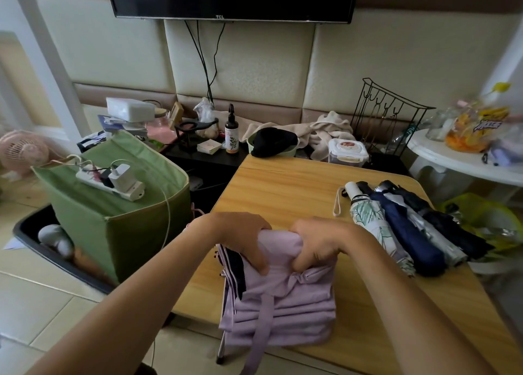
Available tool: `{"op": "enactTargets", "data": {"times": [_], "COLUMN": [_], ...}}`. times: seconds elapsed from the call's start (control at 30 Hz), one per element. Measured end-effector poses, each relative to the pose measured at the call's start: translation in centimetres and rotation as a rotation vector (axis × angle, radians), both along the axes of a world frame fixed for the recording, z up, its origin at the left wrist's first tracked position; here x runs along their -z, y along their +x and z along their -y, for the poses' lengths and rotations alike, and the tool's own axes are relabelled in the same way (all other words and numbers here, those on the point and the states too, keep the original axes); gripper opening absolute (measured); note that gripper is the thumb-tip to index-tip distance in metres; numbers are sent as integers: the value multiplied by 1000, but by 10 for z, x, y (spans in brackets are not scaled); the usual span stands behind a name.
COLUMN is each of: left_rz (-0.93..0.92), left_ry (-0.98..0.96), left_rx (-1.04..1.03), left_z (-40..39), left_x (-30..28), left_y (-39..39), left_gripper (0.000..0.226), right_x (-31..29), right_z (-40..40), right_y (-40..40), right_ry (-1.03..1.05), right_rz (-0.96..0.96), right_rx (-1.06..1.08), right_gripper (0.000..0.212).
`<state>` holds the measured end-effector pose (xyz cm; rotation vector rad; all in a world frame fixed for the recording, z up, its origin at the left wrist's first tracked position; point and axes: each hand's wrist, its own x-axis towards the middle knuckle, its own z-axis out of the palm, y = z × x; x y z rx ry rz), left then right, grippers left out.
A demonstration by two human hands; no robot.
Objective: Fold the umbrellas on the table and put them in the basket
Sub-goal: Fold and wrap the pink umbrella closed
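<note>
A lilac umbrella (283, 306) lies on the wooden table (283, 187) in front of me, its canopy gathered in flat pleats and its strap hanging toward me. My left hand (240, 233) and my right hand (317, 241) both grip the far end of its fabric, side by side. Several closed umbrellas lie in a row at the table's right: a white leaf-patterned one (373, 221), a navy one (410, 238) and darker ones (452, 227). A black basket (31, 236) stands on the floor at the left, partly hidden behind a green fabric box.
The green fabric box (133, 233) stands left of the table with a power strip (113, 182) and chargers on top. A dark low shelf (209, 156) behind holds a bottle, cloths and a wipes box. A white round table (452, 159) is at right.
</note>
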<state>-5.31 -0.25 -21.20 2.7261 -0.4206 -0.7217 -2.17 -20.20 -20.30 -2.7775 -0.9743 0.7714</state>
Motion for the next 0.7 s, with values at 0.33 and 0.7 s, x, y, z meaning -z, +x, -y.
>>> {"op": "enactTargets", "data": {"times": [0.33,0.7], "left_rz": [240,27], "left_ry": [205,-13], "left_rx": [70,5], "left_z": [-1,-11], "left_x": [11,6], "left_y": [-4,0], "left_gripper": [49,54], "right_x": [5,3], "right_z": [2,-3], "right_y": [4,1], "right_ry": [83,34], "right_rz": [-15,29], "right_rx": [29,-16], "right_gripper": [32,47]}}
